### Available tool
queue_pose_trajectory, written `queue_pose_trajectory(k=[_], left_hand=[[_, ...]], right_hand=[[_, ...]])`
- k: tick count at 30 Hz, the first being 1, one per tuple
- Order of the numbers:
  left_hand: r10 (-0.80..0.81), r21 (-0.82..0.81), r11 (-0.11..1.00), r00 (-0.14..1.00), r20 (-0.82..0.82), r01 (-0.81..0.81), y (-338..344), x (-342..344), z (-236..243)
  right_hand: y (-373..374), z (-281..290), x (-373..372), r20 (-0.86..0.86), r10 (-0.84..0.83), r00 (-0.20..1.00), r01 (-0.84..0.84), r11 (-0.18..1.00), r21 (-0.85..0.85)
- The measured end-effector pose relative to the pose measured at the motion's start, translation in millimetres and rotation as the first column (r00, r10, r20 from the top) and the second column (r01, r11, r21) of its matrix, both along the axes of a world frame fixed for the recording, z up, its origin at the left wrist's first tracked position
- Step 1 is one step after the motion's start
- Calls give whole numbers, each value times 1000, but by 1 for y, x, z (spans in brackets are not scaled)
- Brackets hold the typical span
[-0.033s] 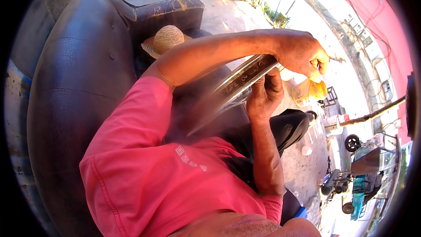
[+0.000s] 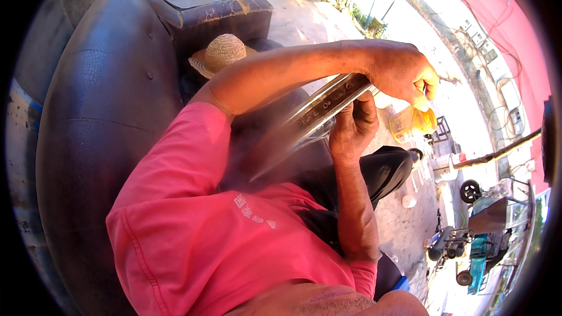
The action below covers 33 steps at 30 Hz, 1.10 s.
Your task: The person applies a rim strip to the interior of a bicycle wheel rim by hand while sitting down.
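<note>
A long metal channel (image 2: 329, 105), with a dark inner face, small holes and bright edges, slants up from my lap; its lower end is blurred. My right hand (image 2: 356, 127) is closed, thumb and curled fingers pinching the channel's near edge from below. Across its upper end lies my left hand (image 2: 404, 76), the wrist bent and the fingertips curled together just beyond it. That end is hidden behind my left wrist, and whatever those fingertips hold, if anything, cannot be made out.
I sit on a dark leather sofa (image 2: 105, 140) where a straw hat (image 2: 225, 54) lies. A yellow bucket (image 2: 413, 123) stands on the ground past my hands. Farther right are a pole (image 2: 497, 153) and a teal wheeled vehicle (image 2: 479, 263).
</note>
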<state>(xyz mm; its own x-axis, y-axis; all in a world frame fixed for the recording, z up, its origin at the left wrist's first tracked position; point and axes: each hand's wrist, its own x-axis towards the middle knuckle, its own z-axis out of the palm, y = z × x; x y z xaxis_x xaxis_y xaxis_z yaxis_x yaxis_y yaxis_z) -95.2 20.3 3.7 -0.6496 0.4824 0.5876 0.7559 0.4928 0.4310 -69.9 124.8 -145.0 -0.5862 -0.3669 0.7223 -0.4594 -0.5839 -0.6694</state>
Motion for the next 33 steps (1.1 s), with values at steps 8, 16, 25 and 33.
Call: queue_pose_trajectory(k=[8, 16, 25, 33], left_hand=[[-22, -5, 1000, 999, -47, 22, 6, -4, -2], [-13, -21, 1000, 998, -60, 12, 2, -13, -2], [35, -3, 999, 999, -27, -35, -8, -42, 2], [94, -80, 993, 995, 41, -91, 4, -51, 11]], right_hand=[[-7, 1, 4, -18, -58, 998, 56, 996, -63], [-10, 3, 0, -40, -83, 996, 82, 996, -39], [-15, 16, -22, 1, -74, 997, 74, 997, 33], [-8, 11, -35, -75, -179, 981, 186, 977, 105]])
